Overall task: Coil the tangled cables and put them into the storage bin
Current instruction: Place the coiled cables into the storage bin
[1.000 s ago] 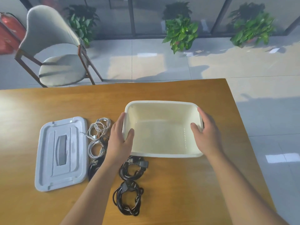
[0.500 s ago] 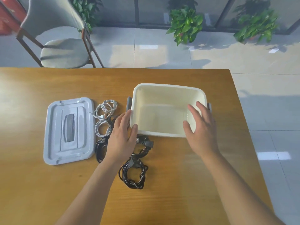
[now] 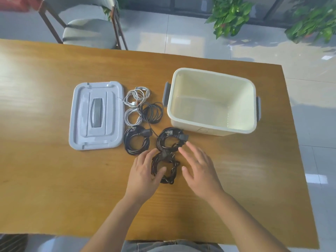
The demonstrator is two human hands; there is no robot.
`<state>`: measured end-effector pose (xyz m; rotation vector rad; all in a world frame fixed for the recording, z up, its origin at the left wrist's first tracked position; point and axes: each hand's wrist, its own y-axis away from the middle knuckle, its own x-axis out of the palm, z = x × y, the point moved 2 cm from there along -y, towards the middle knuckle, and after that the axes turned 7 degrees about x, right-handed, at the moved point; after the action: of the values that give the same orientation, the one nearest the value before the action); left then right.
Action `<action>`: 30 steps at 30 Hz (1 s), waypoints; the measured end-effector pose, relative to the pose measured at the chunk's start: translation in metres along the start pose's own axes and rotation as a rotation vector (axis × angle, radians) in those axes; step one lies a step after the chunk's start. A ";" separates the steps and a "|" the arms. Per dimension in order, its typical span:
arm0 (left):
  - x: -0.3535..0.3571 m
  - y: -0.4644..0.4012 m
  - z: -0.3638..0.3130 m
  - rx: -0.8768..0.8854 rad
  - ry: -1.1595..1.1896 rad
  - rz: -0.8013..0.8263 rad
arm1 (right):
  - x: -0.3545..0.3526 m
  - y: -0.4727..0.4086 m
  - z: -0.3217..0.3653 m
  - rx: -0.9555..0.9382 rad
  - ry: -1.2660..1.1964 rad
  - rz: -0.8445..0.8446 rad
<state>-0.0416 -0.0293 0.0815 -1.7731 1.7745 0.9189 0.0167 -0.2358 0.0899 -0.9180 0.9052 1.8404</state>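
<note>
A cream storage bin (image 3: 212, 127) with grey side handles stands empty at the right of the wooden table. Left of it lie several coiled cables: two white ones (image 3: 136, 96), a thin black one (image 3: 152, 112), and a black power cord (image 3: 136, 141). Another black power cord (image 3: 170, 138) lies just in front of the bin. The nearest black cord (image 3: 171, 171) lies between my hands. My left hand (image 3: 145, 171) touches its left side, thumb on the coil, fingers spread. My right hand (image 3: 199, 168) hovers open just to its right.
The bin's grey lid (image 3: 96, 115) lies flat left of the cables. A chair (image 3: 87, 30) stands beyond the table's far edge. Potted plants (image 3: 229, 13) line the floor behind. The table's right edge (image 3: 298, 151) is near the bin.
Both hands left the bin's sides and came back toward me to the nearest black cord. The view shifted, so the bin now appears further right.
</note>
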 end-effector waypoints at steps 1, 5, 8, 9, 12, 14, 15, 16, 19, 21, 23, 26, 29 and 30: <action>0.004 0.002 0.001 0.002 0.004 0.020 | 0.005 -0.003 0.000 0.019 0.001 0.019; 0.018 0.006 0.002 -0.016 0.002 0.068 | 0.019 -0.016 -0.001 0.060 -0.011 0.047; 0.026 0.007 0.002 -0.024 -0.022 0.036 | 0.024 -0.023 0.000 0.031 0.025 0.023; 0.027 0.007 0.003 -0.023 -0.022 0.026 | 0.025 -0.025 0.000 0.018 0.045 0.014; 0.027 0.008 0.006 -0.022 -0.022 0.011 | 0.027 -0.030 0.000 -0.015 0.110 -0.005; 0.024 0.009 0.009 -0.025 -0.030 0.000 | 0.030 -0.030 0.002 -0.033 0.173 -0.004; 0.022 0.010 0.011 -0.027 -0.035 -0.006 | 0.032 -0.029 0.004 -0.037 0.197 0.003; 0.020 0.011 0.013 -0.030 -0.041 -0.013 | 0.034 -0.029 0.006 -0.042 0.209 0.013; 0.014 0.013 0.019 -0.052 -0.054 -0.041 | 0.037 -0.032 0.012 -0.046 0.193 0.030; 0.011 0.014 0.022 -0.070 -0.054 -0.058 | 0.037 -0.034 0.014 -0.030 0.161 0.006; 0.010 0.015 0.023 -0.081 -0.055 -0.059 | 0.036 -0.034 0.011 -0.003 0.113 -0.042; 0.010 0.017 0.023 -0.084 -0.051 -0.053 | 0.034 -0.027 0.004 0.014 0.097 -0.093; 0.010 0.017 0.024 -0.073 -0.048 -0.036 | 0.033 -0.017 -0.009 0.026 0.127 -0.100; 0.010 0.017 0.024 -0.070 -0.049 -0.028 | 0.033 -0.013 -0.014 0.042 0.142 -0.092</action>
<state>-0.0626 -0.0194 0.0600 -1.7983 1.7026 1.0161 0.0206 -0.2309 0.0523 -1.0573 0.9679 1.6892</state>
